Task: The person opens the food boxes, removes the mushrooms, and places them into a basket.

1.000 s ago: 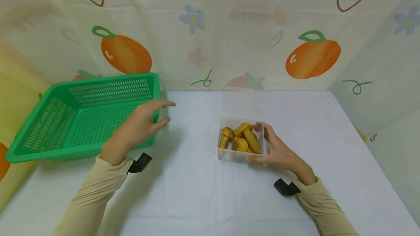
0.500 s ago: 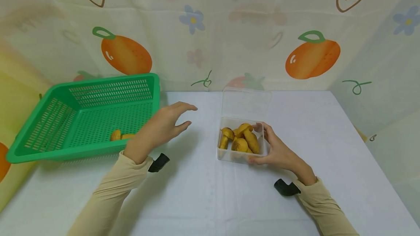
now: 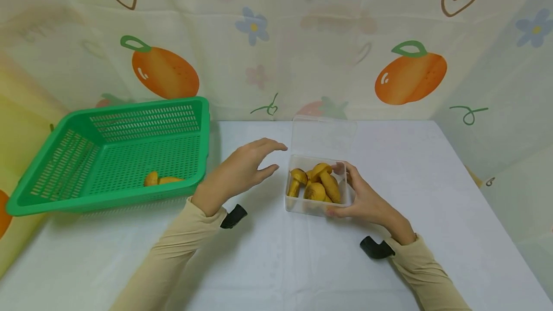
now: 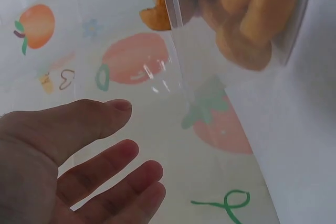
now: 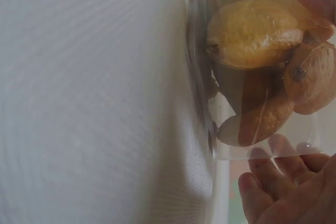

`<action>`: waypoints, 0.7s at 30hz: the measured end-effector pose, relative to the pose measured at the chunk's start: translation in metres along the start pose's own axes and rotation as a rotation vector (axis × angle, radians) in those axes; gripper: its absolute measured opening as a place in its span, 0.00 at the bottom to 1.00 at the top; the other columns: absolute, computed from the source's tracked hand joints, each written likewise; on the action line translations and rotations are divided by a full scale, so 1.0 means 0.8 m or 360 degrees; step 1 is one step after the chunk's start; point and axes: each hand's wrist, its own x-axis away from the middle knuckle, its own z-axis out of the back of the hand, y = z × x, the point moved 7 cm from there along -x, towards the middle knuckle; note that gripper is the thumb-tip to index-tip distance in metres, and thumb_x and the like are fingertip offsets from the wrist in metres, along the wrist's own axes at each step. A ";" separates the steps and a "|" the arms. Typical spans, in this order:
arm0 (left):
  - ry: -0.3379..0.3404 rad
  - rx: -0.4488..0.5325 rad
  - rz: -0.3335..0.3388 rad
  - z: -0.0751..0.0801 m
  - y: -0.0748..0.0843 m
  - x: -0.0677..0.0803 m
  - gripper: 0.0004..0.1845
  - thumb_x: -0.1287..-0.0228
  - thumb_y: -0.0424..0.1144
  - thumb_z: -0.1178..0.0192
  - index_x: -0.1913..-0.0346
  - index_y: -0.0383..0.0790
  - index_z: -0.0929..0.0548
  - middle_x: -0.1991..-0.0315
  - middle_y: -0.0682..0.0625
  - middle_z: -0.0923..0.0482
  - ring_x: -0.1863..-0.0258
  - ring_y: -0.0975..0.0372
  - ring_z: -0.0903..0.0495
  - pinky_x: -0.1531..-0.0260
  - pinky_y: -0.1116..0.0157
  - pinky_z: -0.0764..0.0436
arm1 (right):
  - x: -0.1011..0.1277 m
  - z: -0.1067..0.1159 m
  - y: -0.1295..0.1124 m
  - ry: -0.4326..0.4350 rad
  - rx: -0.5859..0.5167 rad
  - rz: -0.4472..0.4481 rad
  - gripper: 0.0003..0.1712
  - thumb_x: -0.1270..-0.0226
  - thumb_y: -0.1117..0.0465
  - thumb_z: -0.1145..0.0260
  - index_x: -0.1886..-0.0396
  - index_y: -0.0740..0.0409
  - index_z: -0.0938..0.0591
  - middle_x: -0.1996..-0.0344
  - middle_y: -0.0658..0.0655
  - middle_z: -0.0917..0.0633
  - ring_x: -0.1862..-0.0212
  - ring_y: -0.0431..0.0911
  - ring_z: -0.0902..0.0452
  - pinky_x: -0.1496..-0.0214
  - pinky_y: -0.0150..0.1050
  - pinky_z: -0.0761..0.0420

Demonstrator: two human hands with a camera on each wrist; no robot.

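A clear plastic box (image 3: 294,201) with its hinged lid (image 3: 324,136) raised stands mid-table and holds several yellow-brown mushrooms (image 3: 318,182). My right hand (image 3: 360,198) grips the box's right side, thumb on the rim. My left hand (image 3: 244,172) hovers just left of the box, fingers spread and holding nothing. In the left wrist view the left hand (image 4: 79,156) is open below the box (image 4: 236,19). The right wrist view shows the mushrooms (image 5: 257,32) through the box wall, with the right hand's fingers (image 5: 273,182) against it.
A green slotted basket (image 3: 78,196) sits at the left, tilted, with one mushroom (image 3: 162,179) inside. A white cloth (image 3: 276,263) covers the table. A fruit-print curtain (image 3: 268,42) closes off the back and sides.
My left hand has moved right from the basket to beside the clear box, leaving a mushroom visible in the basket. The right hand and box have stayed put.
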 end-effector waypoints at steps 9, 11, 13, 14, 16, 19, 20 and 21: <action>-0.0064 0.0067 -0.0062 -0.027 0.019 -0.019 0.22 0.36 0.32 0.34 0.39 0.40 0.22 0.42 0.49 0.20 0.41 0.57 0.20 0.42 0.61 0.19 | -0.001 0.001 -0.001 0.0003 0.0003 0.0033 0.64 0.53 0.57 0.17 0.26 0.64 0.50 0.29 0.63 0.36 0.25 0.60 0.45 0.24 0.66 0.48; -0.0079 0.0088 -0.0067 -0.032 0.022 -0.022 0.22 0.36 0.32 0.34 0.39 0.41 0.22 0.41 0.49 0.20 0.42 0.57 0.20 0.42 0.61 0.19 | -0.001 0.001 -0.001 0.0002 0.0008 0.0032 0.64 0.53 0.57 0.18 0.26 0.65 0.50 0.29 0.63 0.36 0.25 0.60 0.45 0.24 0.66 0.48; -0.0095 0.0110 -0.0077 -0.037 0.025 -0.025 0.21 0.35 0.31 0.35 0.39 0.40 0.22 0.41 0.48 0.20 0.44 0.58 0.20 0.44 0.62 0.19 | -0.001 0.001 -0.001 0.0001 0.0008 0.0031 0.64 0.53 0.57 0.18 0.26 0.65 0.50 0.29 0.64 0.36 0.25 0.60 0.45 0.24 0.66 0.48; -0.0101 0.0118 -0.0085 -0.040 0.027 -0.027 0.21 0.35 0.31 0.35 0.39 0.40 0.22 0.41 0.48 0.20 0.45 0.58 0.20 0.45 0.62 0.19 | -0.001 0.001 -0.001 0.0000 0.0007 0.0032 0.64 0.53 0.57 0.18 0.26 0.65 0.50 0.29 0.64 0.36 0.25 0.60 0.45 0.24 0.66 0.48; -0.0115 0.0131 -0.0097 -0.045 0.030 -0.029 0.21 0.35 0.32 0.35 0.39 0.40 0.22 0.41 0.48 0.20 0.46 0.58 0.20 0.46 0.64 0.18 | -0.001 0.001 -0.001 -0.0005 0.0004 0.0032 0.64 0.53 0.57 0.18 0.26 0.65 0.50 0.29 0.64 0.37 0.25 0.60 0.45 0.24 0.67 0.48; -0.0131 0.0173 -0.0116 -0.052 0.034 -0.033 0.21 0.34 0.32 0.36 0.39 0.39 0.23 0.42 0.47 0.20 0.47 0.59 0.19 0.47 0.64 0.18 | 0.000 0.001 -0.001 -0.0013 -0.0001 0.0028 0.63 0.52 0.57 0.18 0.25 0.64 0.50 0.29 0.64 0.37 0.25 0.60 0.45 0.24 0.66 0.48; -0.0137 0.0196 -0.0121 -0.055 0.036 -0.034 0.21 0.34 0.32 0.36 0.39 0.39 0.23 0.42 0.47 0.20 0.47 0.59 0.19 0.47 0.64 0.18 | 0.000 0.001 -0.001 -0.0015 -0.0002 0.0026 0.63 0.52 0.57 0.18 0.25 0.63 0.50 0.29 0.64 0.37 0.25 0.60 0.46 0.24 0.66 0.48; -0.0144 0.0226 -0.0122 -0.057 0.036 -0.035 0.21 0.33 0.32 0.37 0.39 0.39 0.23 0.42 0.46 0.20 0.48 0.59 0.18 0.47 0.64 0.18 | 0.000 0.001 -0.001 -0.0017 -0.0004 0.0025 0.63 0.52 0.57 0.18 0.25 0.63 0.50 0.29 0.64 0.38 0.25 0.60 0.46 0.24 0.66 0.48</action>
